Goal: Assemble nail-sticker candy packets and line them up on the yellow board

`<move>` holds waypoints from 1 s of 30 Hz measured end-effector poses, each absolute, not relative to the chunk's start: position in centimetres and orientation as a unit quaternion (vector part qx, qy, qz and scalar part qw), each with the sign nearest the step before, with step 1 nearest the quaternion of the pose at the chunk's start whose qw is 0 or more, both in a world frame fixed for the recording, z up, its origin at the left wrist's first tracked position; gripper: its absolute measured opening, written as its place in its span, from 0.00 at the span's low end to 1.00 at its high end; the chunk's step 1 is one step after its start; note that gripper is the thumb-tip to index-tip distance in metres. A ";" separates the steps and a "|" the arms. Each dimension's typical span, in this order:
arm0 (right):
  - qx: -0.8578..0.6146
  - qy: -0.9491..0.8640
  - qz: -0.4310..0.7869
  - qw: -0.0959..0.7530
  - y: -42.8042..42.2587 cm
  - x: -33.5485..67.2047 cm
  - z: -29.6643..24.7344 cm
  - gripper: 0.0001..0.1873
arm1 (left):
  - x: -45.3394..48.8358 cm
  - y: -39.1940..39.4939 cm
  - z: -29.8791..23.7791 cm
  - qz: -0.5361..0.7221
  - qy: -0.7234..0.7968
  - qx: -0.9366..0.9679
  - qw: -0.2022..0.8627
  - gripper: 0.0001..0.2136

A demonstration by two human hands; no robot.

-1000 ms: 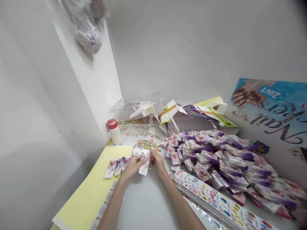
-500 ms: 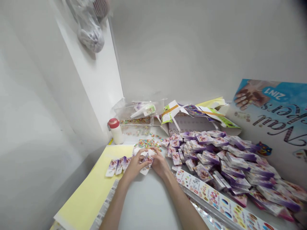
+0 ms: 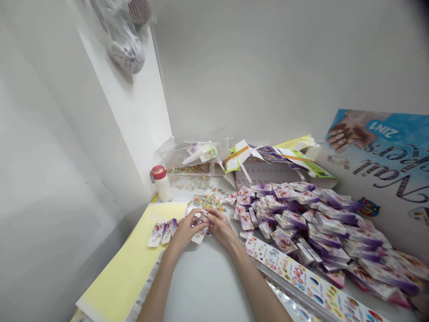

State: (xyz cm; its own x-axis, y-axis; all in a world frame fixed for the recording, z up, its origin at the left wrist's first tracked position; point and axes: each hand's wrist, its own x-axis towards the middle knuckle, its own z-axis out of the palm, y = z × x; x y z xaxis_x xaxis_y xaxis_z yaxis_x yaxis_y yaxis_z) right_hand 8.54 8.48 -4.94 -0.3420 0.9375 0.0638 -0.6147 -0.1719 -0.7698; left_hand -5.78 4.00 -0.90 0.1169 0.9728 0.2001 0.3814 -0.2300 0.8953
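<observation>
Purple and white, one small box is sitting at frame centre. My left hand is gripping it with curled fingers; my right hand, partly closed, is pinching its other side. Whether it is closed, I cannot tell. Left of centre, a few flap-out boxes are lying on the yellow sheet, apparently unfinished. At right, a large pile of boxes is lying, mostly closed, seemingly done. Loose coloured pieces are remaining above my hands.
</observation>
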 end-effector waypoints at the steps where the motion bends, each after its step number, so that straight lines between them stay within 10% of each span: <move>1: -0.225 -0.371 0.729 0.529 8.5 8.5 -5.0 0.14 | -5.8 4.0 -0.9 0.421 0.514 0.658 0.355 0.20; 14: -0.287 -0.511 0.626 0.514 8.7 8.7 -5.4 0.21 | -5.9 4.0 -0.3 0.448 0.527 0.642 0.331 0.14; 21: -0.424 -0.588 0.365 0.584 7.8 8.8 -5.4 0.11 | -9.6 4.0 0.6 0.493 0.618 0.571 0.222 0.16; 30: -0.514 -0.755 0.130 0.386 7.7 8.4 -6.0 0.09 | -15.2 2.7 0.2 0.323 0.811 0.486 0.037 0.11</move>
State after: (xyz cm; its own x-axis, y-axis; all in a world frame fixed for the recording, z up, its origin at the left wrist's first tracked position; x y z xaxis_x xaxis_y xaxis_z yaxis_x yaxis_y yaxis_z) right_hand 8.44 7.69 -6.00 -0.1730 0.8765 0.4492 0.6756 0.4375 -0.5934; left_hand -15.18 2.68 0.16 -0.5243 0.8129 0.2536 0.7646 0.3184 0.5603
